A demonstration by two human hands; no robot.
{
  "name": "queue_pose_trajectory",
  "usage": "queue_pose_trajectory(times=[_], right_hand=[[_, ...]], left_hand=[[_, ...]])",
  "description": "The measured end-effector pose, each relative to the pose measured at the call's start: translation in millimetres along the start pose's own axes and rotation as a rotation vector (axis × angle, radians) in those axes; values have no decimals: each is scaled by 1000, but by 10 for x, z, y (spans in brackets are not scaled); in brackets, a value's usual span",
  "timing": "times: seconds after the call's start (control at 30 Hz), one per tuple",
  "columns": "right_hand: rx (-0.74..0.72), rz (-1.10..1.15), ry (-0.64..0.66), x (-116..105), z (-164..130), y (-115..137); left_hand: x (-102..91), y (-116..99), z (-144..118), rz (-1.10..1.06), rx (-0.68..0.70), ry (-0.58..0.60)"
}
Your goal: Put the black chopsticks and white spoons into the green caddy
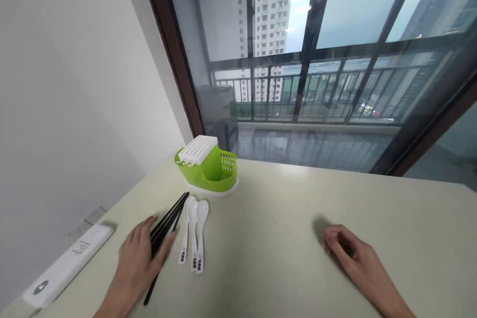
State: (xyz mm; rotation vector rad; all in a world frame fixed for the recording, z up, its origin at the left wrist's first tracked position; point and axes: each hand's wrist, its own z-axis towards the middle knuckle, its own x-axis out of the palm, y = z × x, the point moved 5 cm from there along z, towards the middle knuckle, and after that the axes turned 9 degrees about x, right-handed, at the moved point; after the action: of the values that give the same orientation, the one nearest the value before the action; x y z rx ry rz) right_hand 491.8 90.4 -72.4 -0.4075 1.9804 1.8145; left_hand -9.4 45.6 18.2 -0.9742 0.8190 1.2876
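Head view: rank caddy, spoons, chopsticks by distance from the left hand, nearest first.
From the left hand:
1. Chopsticks: right at the hand, running between thumb and fingers.
2. Spoons: just right of the chopsticks.
3. Caddy: farther back, beyond the spoons, toward the window.

A: How many spoons (194,233)?
B: 3.
A: And chopsticks (169,219)?
B: More than 2, but they overlap and the left hand (136,256) covers part, so no exact count.
A: Hands altogether?
B: 2, adding the right hand (354,254).
A: Anything else?
B: 1 basket (196,176) with 1 white top (200,148), 1 long box (72,266), 1 table (268,243).
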Motion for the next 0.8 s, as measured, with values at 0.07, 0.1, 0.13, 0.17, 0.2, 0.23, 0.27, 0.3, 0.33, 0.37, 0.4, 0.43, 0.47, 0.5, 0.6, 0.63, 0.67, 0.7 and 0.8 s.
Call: queue_pose_trajectory(times=[0.07,0.1,0.13,0.17,0.2,0.23,0.27,0.3,0.33,0.37,0.4,0.43,0.47,0.5,0.6,0.63,0.67,0.7,0.8], right_hand=[[-6,1,-5,-6,9,3],[-8,0,-6,-8,13,3],[-9,0,-6,-10,18,4],[-7,-1,-4,-11,22,4],[-4,-2,-4,-12,26,4],[0,-4,-1,-12,29,5],[3,-6,2,-11,31,7],[5,-8,5,-10,33,10],[7,-10,7,-8,34,13],[9,-11,9,-6,35,16],[11,-13,10,-3,36,19],[14,-15,10,0,36,23],[15,-17,9,3,37,29],[14,-18,9,6,38,35],[5,-20,9,16,40,53],[4,-19,7,18,42,53],[4,-18,6,22,44,50],[4,-16,4,26,48,43],[-5,-12,4,40,61,14]], left_hand=[[56,123,-39,51,-38,106],[69,160,-50,63,-53,151],[69,183,-52,70,-67,187],[55,196,-44,73,-83,214],[32,200,-27,76,-99,241],[5,199,-2,79,-114,273],[-24,196,29,83,-129,310],[-53,193,65,90,-142,353],[-81,190,104,99,-154,398],[-105,189,145,103,-163,444],[-124,190,185,106,-172,493],[-138,192,224,111,-180,540],[-150,195,263,123,-186,583],[-157,198,299,142,-192,625],[-167,199,409,237,-183,700],[-164,196,442,264,-174,713],[-154,195,469,285,-167,728],[-142,196,492,300,-158,740],[-96,219,527,342,-139,755]])
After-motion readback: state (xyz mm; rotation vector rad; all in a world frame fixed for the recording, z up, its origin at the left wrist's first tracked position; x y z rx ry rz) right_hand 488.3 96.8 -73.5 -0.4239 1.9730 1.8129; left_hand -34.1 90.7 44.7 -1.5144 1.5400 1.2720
